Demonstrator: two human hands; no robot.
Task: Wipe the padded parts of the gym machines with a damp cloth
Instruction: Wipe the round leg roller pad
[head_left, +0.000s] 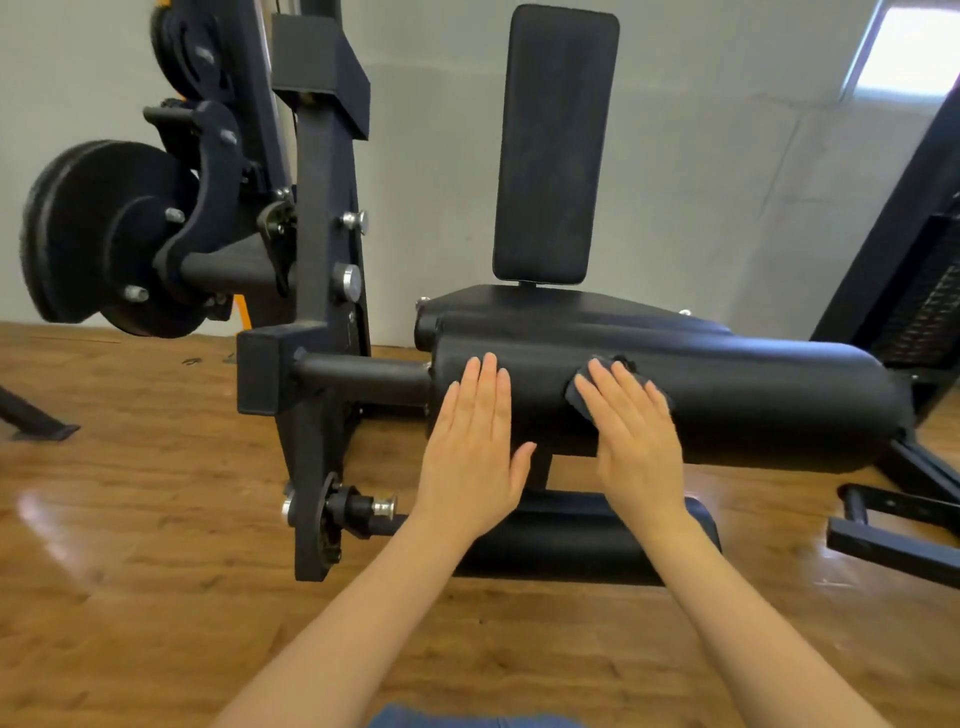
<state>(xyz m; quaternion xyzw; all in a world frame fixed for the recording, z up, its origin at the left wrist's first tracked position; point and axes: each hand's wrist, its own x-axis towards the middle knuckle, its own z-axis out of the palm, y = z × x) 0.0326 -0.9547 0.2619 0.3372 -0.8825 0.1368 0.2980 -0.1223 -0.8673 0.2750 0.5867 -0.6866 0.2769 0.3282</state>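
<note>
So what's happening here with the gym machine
A person is wiping a leg machine's big black roller pad. The right hand presses a dark cloth flat against the pad, while the left hand rests open on it nearby. The upright back pad and lower roller pad are untouched at this moment.

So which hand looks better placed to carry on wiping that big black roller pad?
The right hand. It already has the dark cloth pressed flat under its fingers on the roller pad. The left hand lies bare on the pad's left end, seemingly just steadying it.
</note>
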